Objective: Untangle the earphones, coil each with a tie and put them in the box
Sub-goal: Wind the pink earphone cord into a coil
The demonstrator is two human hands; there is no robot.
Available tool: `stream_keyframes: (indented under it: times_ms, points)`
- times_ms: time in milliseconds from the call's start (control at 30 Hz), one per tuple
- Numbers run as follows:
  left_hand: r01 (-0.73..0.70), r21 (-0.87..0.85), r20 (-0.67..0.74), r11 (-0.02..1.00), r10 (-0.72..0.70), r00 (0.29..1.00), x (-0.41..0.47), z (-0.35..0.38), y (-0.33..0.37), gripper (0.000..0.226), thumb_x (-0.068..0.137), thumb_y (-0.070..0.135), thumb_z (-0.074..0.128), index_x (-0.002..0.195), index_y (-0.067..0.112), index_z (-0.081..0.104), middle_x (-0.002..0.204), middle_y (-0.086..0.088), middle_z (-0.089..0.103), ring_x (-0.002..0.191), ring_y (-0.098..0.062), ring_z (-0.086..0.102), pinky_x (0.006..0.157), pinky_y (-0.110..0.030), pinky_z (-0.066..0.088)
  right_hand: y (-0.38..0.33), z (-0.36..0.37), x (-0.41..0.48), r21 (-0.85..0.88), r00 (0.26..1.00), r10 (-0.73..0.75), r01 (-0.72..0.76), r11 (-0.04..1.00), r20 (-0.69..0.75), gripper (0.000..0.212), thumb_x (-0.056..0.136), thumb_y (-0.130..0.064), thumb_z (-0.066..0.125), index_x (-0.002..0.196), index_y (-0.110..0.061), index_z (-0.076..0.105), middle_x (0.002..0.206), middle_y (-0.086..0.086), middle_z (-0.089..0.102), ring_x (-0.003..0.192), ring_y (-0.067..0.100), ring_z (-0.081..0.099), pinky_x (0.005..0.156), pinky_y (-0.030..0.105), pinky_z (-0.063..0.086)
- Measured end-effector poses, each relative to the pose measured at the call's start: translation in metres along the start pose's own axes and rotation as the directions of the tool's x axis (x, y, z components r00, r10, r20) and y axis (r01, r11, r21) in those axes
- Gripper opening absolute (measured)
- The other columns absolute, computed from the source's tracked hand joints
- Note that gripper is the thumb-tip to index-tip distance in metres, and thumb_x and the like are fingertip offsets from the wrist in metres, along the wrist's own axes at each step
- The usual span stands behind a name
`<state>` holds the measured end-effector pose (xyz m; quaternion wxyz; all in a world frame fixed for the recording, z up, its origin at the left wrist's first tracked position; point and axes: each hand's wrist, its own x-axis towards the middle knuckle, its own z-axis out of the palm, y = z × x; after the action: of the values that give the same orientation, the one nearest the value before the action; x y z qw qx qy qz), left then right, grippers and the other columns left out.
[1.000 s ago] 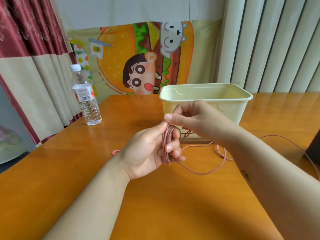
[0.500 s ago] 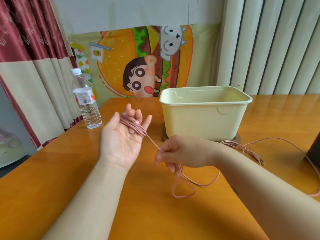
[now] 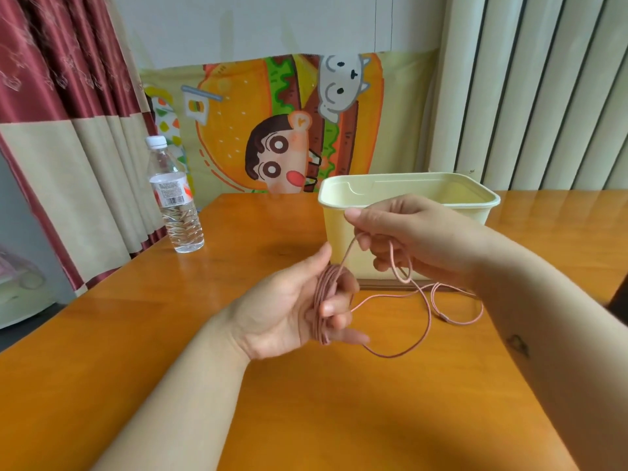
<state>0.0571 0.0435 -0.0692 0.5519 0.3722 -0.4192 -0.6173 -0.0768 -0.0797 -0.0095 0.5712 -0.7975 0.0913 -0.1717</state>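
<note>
A pink earphone cable (image 3: 424, 314) is partly wound in several turns around the fingers of my left hand (image 3: 292, 307), which sits palm-up over the table's middle with its fingers curled over the coil (image 3: 323, 300). My right hand (image 3: 407, 232) is raised just above and right of it, in front of the box, pinching the cable that runs down to the coil. Loose loops trail on the table to the right. The pale yellow box (image 3: 482, 198) stands open behind my hands.
A clear water bottle (image 3: 175, 202) stands at the table's left rear edge. The orange wooden table (image 3: 170, 334) ends at a curtain on the left. A dark object (image 3: 622, 294) shows at the right edge.
My right hand rose from low on the table to in front of the box, carrying the cable over my left hand's fingers. My left hand moved right and down, fingers curling.
</note>
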Motion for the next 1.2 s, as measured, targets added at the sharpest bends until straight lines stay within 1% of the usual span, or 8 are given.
stream_keyframes:
  times_ms: [133, 333, 433, 600, 733, 867, 1000, 1200]
  points:
    - [-0.135, -0.271, 0.217, 0.953, 0.197, 0.956, -0.010, -0.001, 0.008, 0.026, 0.100, 0.024, 0.043, 0.095, 0.003, 0.058, 0.061, 0.001, 0.042, 0.070, -0.016, 0.057, 0.098, -0.047, 0.047, 0.021, 0.000, 0.009, 0.076, 0.991, 0.113, -0.108, 0.991, -0.069, 0.042, 0.090, -0.036, 0.054, 0.054, -0.014, 0.054, 0.048, 0.000, 0.033, 0.042, 0.011, 0.031, 0.050, 0.025, 0.030]
    - [-0.484, -0.614, -0.261, 0.623, 0.419, 0.870, -0.019, -0.022, 0.028, 0.031, 0.098, 0.016, 0.046, 0.113, -0.009, 0.057, 0.061, -0.006, 0.049, 0.066, -0.023, 0.060, 0.082, -0.040, 0.055, 0.045, 0.001, 0.014, -0.026, 0.981, 0.175, -0.178, 0.984, -0.089, 0.041, 0.093, -0.041, 0.050, 0.067, -0.011, 0.058, 0.051, -0.001, 0.026, 0.049, 0.013, 0.024, 0.052, 0.026, 0.027]
    - [-0.712, -0.543, -0.613, 0.446, 0.370, 0.699, -0.015, -0.032, 0.030, 0.038, 0.100, 0.020, 0.042, 0.119, -0.011, 0.052, 0.066, -0.002, 0.058, 0.063, -0.015, 0.060, 0.067, -0.031, 0.058, 0.045, 0.006, 0.012, -0.272, 0.983, 0.175, -0.185, 0.944, -0.061, 0.041, 0.094, -0.044, 0.050, 0.069, -0.015, 0.066, 0.053, 0.000, 0.033, 0.049, 0.013, 0.036, 0.053, 0.024, 0.036]
    - [-0.721, -0.309, -0.701, 0.621, 0.364, 0.613, -0.004, -0.029, 0.022, 0.040, 0.101, 0.032, 0.036, 0.123, -0.001, 0.046, 0.099, -0.007, 0.067, 0.088, -0.017, 0.066, 0.094, -0.046, 0.046, 0.021, 0.027, 0.002, -0.630, 0.959, 0.220, -0.061, 0.774, 0.177, 0.035, 0.096, -0.046, 0.045, 0.084, -0.027, 0.072, 0.049, -0.013, 0.046, 0.054, 0.009, 0.047, 0.057, 0.022, 0.039]
    - [-0.463, 0.002, -0.596, 0.887, 0.372, 0.711, 0.004, -0.023, 0.015, 0.051, 0.099, 0.042, 0.030, 0.134, 0.007, 0.041, 0.102, -0.002, 0.071, 0.102, -0.016, 0.062, 0.103, -0.046, 0.038, -0.002, 0.034, -0.004, -0.657, 0.963, 0.092, 0.102, 0.747, 0.254, 0.028, 0.095, -0.036, 0.051, 0.086, -0.021, 0.073, 0.057, -0.003, 0.045, 0.055, 0.010, 0.043, 0.058, 0.031, 0.042]
    - [-0.052, 0.371, -0.399, 0.927, 0.210, 0.893, 0.004, -0.014, 0.001, 0.059, 0.087, 0.055, 0.031, 0.115, 0.011, 0.059, 0.100, -0.003, 0.071, 0.105, -0.017, 0.063, 0.099, -0.043, 0.042, -0.017, 0.017, -0.005, -0.563, 0.987, -0.158, 0.105, 0.820, -0.045, 0.032, 0.092, -0.038, 0.054, 0.076, -0.017, 0.071, 0.073, 0.018, 0.063, 0.059, 0.018, 0.048, 0.060, 0.037, 0.046]
    - [0.021, 0.173, -0.182, 0.985, 0.011, 0.983, 0.000, -0.002, -0.001, 0.053, 0.092, 0.055, 0.037, 0.091, 0.013, 0.069, 0.080, -0.006, 0.068, 0.083, -0.017, 0.066, 0.096, -0.048, 0.047, -0.003, 0.004, 0.002, -0.491, 0.942, -0.205, 0.051, 0.869, -0.265, 0.035, 0.093, -0.039, 0.052, 0.065, -0.024, 0.067, 0.066, 0.013, 0.050, 0.060, 0.022, 0.044, 0.056, 0.029, 0.036]
    - [-0.135, -0.413, 0.116, 0.901, 0.199, 0.973, -0.007, -0.007, 0.011, 0.052, 0.101, 0.037, 0.036, 0.130, -0.005, 0.045, 0.110, -0.018, 0.062, 0.111, -0.031, 0.058, 0.111, -0.059, 0.018, 0.035, 0.016, 0.014, -0.433, 0.997, 0.020, -0.051, 0.900, -0.077, 0.041, 0.097, -0.030, 0.047, 0.058, -0.021, 0.056, 0.057, -0.002, 0.043, 0.052, 0.008, 0.039, 0.050, 0.020, 0.036]
